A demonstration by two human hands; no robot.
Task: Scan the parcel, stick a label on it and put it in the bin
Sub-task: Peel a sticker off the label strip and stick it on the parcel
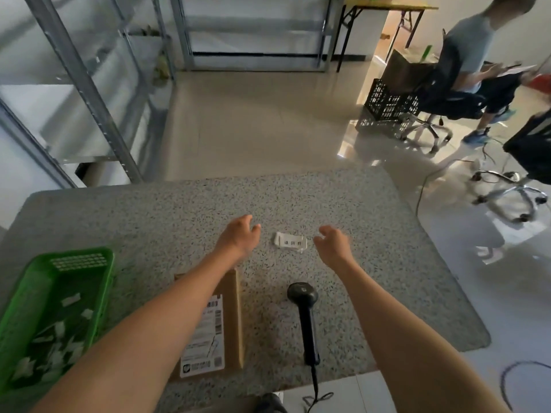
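A flat brown cardboard parcel (231, 317) with a white shipping label lies on the speckled grey table (179, 210), partly under my left forearm. A small white label strip (289, 242) with black characters lies further out. My left hand (240, 236) hovers just left of the strip, fingers apart and empty. To the strip's right is my right hand (333, 242), also open and empty. A black handheld scanner (304, 311) lies on the table between my arms, its cable running off the near edge. A green plastic bin (98, 281) holding white paper scraps stands at the left.
Metal shelving (89, 84) stands beyond the table's left side. At the far right a person sits on an office chair (441, 93) beside a black crate (387, 102). A second chair (518, 186) and floor cables lie to the right of the table.
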